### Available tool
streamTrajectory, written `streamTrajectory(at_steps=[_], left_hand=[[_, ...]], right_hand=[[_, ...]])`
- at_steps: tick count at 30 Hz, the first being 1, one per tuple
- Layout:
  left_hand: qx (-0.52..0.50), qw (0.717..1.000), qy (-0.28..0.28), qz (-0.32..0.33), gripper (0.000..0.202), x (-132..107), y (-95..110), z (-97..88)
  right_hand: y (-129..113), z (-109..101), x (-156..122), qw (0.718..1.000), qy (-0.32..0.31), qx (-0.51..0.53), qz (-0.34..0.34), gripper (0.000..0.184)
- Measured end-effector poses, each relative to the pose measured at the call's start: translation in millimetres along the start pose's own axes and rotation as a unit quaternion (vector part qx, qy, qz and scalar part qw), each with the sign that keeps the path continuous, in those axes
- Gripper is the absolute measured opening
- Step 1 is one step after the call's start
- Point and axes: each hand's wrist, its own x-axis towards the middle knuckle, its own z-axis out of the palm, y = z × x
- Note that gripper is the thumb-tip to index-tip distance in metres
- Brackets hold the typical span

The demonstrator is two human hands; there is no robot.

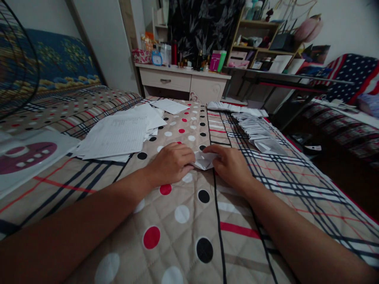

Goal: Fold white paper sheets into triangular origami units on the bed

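The piece of folded white paper (pixel 205 161) sits low over the quilted bedspread (pixel 182 213), between the two hands: the left hand (pixel 174 161) pinches its left end, and the right hand (pixel 231 163) grips its right end with the index finger bent over the upper edge, so the fingers cover both ends. To the left, near the left hand, loose printed sheets (pixel 118 132) lie in an overlapping pile, with a single white sheet (pixel 169 105) at its far edge. Nearer the left border is a white plastic bag (pixel 26 161) with a maroon print, and a dark fan guard (pixel 37 67) cuts across the view above it. Beyond the right hand, a fanned row of folded papers (pixel 251 128) runs along the bed's right side. Past the bed's far end, a white desk (pixel 166 81) carries a blue alarm clock (pixel 156 57), a red bottle (pixel 174 53), a magenta box (pixel 215 61) and a green tube (pixel 222 61). A crowded wooden shelf (pixel 257 50) stands to the right.
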Motion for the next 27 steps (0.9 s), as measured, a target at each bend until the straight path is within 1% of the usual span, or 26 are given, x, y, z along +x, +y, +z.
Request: streamTrajectory(at_steps=[2, 5, 8, 12, 14, 16, 20, 24, 27], left_hand=[[-0.031, 0.999, 0.004, -0.018, 0.005, -0.8, -3.7, 3.6], [-0.069, 0.997, 0.006, -0.022, 0.003, -1.6, -7.6, 8.1], [-0.089, 0.996, 0.013, -0.014, 0.003, -1.2, -8.2, 10.0], [-0.11, 0.994, 0.018, -0.008, 0.002, -1.2, -8.0, 10.2], [-0.118, 0.993, 0.017, -0.011, 0.002, -2.1, -9.0, 10.2], [-0.125, 0.992, 0.019, -0.019, 0.001, -3.0, -9.8, 10.2], [-0.147, 0.987, 0.047, -0.047, 0.012, -2.8, -7.8, 10.6], [-0.175, 0.978, 0.068, -0.095, 0.024, 0.3, -2.3, 10.9], [-0.212, 0.962, 0.066, -0.159, 0.022, 2.3, -1.5, 11.1]], right_hand=[[0.6, -2.1, 1.1, 0.999, -0.042, 0.024, -0.022, 0.046], [5.7, -1.7, 5.0, 0.995, -0.086, 0.042, -0.03, 0.04], [10.0, -0.6, 8.6, 0.994, -0.1, 0.03, -0.032, 0.037], [7.4, -2.8, 8.9, 0.99, -0.107, -0.016, -0.091, 0.035], [4.0, -4.0, 7.8, 0.986, -0.103, -0.042, -0.124, 0.027], [1.2, -3.7, 6.6, 0.983, -0.096, -0.068, -0.142, 0.017], [-1.3, 2.9, 4.0, 0.986, -0.054, -0.092, -0.126, 0.022], [-1.5, 12.1, -0.2, 0.994, -0.002, -0.032, -0.106, 0.017], [-1.9, 16.6, -3.0, 0.994, 0.026, 0.023, -0.101, 0.016]])
